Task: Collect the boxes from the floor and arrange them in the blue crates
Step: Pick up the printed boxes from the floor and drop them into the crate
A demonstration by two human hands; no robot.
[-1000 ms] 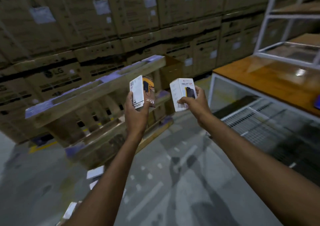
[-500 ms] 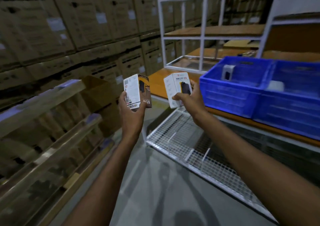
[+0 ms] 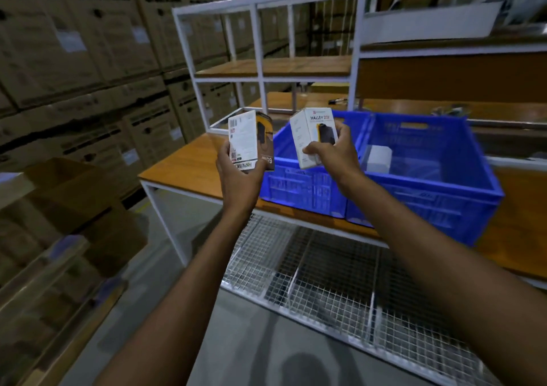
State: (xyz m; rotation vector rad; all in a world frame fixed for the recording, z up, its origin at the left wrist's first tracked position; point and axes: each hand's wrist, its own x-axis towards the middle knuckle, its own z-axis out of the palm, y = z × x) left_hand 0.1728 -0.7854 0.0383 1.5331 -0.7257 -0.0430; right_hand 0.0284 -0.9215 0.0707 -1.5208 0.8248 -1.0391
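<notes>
At the centre of the frame, the left hand (image 3: 239, 175) is gripping the barcode box (image 3: 244, 140) from below. Its thumb is lying on the white side, and its fingers are curling round the dark, orange-printed face. The box is standing upright. Just to the right, the right hand (image 3: 334, 152) is pinching the Halley box (image 3: 309, 137) near its lower corner, and this box is leaning slightly. The two hands are holding their boxes apart, with a clear gap between them.

Both boxes are hanging in the air in front of the left crate (image 3: 296, 187), neither one inside it. The right crate (image 3: 429, 193) is sitting beside the left crate, their walls touching. A pale box (image 3: 377, 158) is lying inside the right crate against its left wall.

Both crates are resting on the desk (image 3: 189, 166), an orange-brown wooden top on white metal legs. Below it, a wire mesh shelf (image 3: 325, 285) with upright dividers is jutting out toward the lower right of the frame. Behind the crates, a white metal rack (image 3: 257, 42) is rising toward the top of the frame, carrying wooden boards.

Stacked brown cartons (image 3: 74, 60) are filling the left and upper left like a wall. An open carton (image 3: 77, 199) is sitting at middle left, above a blurred wooden pallet (image 3: 44, 297) in the lower left. Grey floor (image 3: 251, 344) is showing along the bottom, with a dark shadow lying on it.
</notes>
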